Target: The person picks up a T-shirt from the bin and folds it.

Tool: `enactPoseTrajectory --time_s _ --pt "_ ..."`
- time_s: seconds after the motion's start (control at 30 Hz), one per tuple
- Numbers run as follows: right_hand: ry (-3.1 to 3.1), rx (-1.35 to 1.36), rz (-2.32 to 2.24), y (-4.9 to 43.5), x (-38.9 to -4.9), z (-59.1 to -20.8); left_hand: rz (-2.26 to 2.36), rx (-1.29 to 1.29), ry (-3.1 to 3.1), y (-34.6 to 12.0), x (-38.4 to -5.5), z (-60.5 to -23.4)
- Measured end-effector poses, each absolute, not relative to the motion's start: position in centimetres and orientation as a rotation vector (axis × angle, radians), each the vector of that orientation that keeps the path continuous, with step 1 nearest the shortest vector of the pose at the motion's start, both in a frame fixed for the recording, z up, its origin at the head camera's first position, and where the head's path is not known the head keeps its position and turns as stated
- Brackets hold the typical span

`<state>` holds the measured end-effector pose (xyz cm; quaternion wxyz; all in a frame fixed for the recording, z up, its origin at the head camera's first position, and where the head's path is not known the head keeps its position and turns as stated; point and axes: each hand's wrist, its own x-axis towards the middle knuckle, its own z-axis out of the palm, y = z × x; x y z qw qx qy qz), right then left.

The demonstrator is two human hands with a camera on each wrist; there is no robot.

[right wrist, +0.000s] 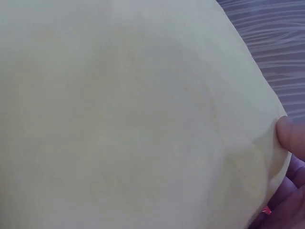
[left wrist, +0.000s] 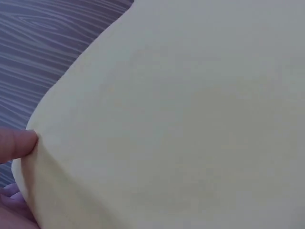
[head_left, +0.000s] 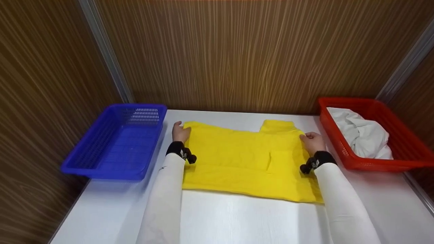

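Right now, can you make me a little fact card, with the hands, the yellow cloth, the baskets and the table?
Left hand: pinches the yellow cloth at its far left corner
Right hand: pinches the yellow cloth near its far right corner
Yellow cloth: spread out between both hands
Blue basket: on the left
Red basket: on the right, holding crumpled white cloth
Table: white

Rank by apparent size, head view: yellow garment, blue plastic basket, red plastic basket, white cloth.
1. Yellow garment
2. Blue plastic basket and red plastic basket: too close to rank; the red one runs to the frame's right edge
3. White cloth
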<state>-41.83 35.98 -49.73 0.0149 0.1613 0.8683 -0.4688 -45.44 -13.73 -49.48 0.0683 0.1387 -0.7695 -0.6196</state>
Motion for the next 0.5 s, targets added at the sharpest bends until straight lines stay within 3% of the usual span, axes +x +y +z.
enactPoseTrajectory --time_s 0.2,0.5 --pt "2.669 0.487 -1.654 36.9 -39.2 -48.9 -1.837 0.321 -2.216 -14.3 -44.0 -48.9" --pt "2.688 0.181 -1.250 39.3 -33.9 -49.2 -1.520 0.193 -2.466 -16.4 -38.7 -50.2"
